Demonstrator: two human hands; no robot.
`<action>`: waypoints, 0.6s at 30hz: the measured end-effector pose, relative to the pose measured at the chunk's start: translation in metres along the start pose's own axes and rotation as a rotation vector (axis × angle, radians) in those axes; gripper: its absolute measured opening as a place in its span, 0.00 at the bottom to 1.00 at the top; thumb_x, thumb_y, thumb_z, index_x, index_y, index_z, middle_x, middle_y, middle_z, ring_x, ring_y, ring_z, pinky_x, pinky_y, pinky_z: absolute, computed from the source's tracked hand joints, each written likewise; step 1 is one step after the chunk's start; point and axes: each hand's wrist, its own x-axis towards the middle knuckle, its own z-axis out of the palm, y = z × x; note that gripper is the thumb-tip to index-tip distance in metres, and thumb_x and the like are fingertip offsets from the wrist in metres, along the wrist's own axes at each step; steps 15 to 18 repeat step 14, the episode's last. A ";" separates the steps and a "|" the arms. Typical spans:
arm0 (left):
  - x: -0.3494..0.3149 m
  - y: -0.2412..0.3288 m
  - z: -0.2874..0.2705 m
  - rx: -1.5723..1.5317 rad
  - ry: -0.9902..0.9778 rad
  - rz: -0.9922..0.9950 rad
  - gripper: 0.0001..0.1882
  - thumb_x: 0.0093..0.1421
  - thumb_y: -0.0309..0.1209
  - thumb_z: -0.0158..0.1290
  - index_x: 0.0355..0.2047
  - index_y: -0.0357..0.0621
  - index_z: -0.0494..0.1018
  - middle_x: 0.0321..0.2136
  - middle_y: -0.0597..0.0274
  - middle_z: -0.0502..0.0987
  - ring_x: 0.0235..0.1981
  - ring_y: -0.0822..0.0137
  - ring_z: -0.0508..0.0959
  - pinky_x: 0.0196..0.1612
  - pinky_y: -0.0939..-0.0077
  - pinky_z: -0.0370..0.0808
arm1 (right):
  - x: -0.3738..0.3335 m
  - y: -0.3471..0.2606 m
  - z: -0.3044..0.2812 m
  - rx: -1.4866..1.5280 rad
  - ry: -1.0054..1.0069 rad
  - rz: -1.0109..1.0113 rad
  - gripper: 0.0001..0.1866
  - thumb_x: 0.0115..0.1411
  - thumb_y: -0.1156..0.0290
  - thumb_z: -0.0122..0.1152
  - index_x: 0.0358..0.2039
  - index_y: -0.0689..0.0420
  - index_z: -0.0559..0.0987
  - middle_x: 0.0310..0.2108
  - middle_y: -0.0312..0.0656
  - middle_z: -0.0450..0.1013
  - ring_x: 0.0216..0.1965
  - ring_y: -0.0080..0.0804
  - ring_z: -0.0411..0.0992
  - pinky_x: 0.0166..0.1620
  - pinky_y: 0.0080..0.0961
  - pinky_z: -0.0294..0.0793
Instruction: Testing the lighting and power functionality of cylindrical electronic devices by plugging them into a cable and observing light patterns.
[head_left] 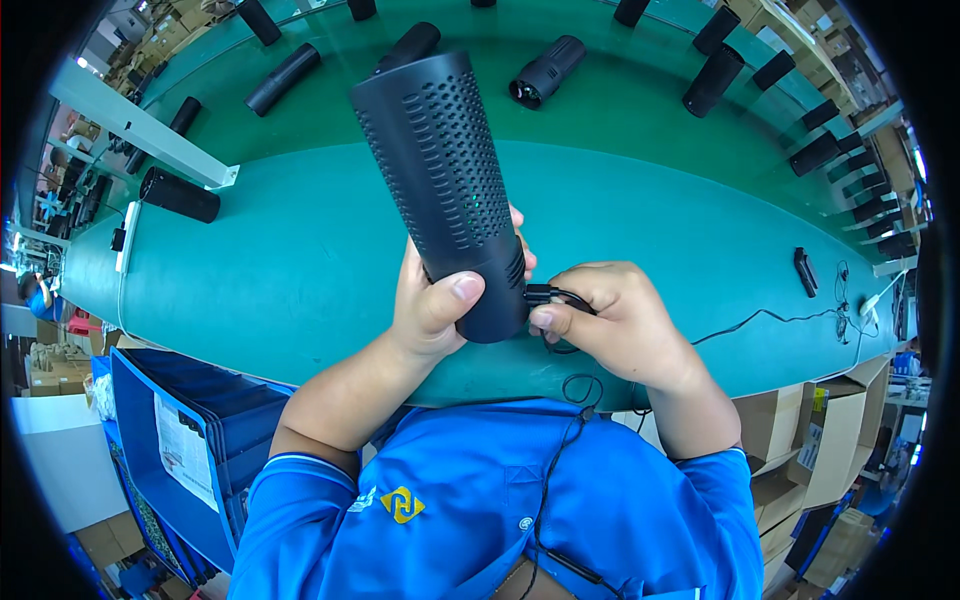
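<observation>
A black cylindrical housing [440, 170], perforated over its upper part, tilts above the green table in front of me. My left hand [436, 300] is wrapped round its lower end, thumb across the front and fingertips showing on the far side. A small green light glows through the holes. At the cylinder's lower right side, my right hand [610, 315] pinches a black cable plug [541, 294], which meets the wall there. Whether the plug is fully seated I cannot tell. Its thin black cable [572, 350] loops below my fingers.
Several more black cylinders [548, 72] lie or stand on the darker green strip [620, 115] beyond the table [280, 240]. A white post [150, 125] rises at the left. At the right lie a small black device [805, 272] and tangled cables [842, 310]. Blue bins [190, 430] and cardboard boxes [835, 430] flank me.
</observation>
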 end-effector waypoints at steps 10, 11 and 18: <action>-0.001 -0.006 -0.009 0.139 0.041 -0.148 0.33 0.49 0.31 0.55 0.55 0.39 0.57 0.45 0.48 0.70 0.37 0.58 0.77 0.37 0.69 0.77 | -0.003 0.013 0.004 0.237 0.049 0.134 0.08 0.56 0.73 0.60 0.21 0.60 0.77 0.18 0.36 0.72 0.19 0.20 0.65 0.23 0.16 0.63; -0.001 -0.006 -0.010 0.137 0.040 -0.150 0.33 0.49 0.31 0.55 0.55 0.39 0.57 0.45 0.48 0.70 0.37 0.58 0.77 0.37 0.69 0.77 | -0.003 0.015 0.004 0.236 0.050 0.135 0.08 0.56 0.73 0.60 0.21 0.60 0.77 0.18 0.36 0.72 0.19 0.20 0.65 0.23 0.16 0.63; 0.004 -0.010 -0.009 -0.152 0.111 -0.341 0.34 0.51 0.32 0.55 0.56 0.40 0.56 0.46 0.47 0.71 0.39 0.59 0.76 0.40 0.68 0.77 | -0.002 0.022 -0.003 0.324 -0.040 0.154 0.08 0.58 0.72 0.59 0.23 0.56 0.80 0.18 0.36 0.72 0.19 0.20 0.66 0.24 0.15 0.64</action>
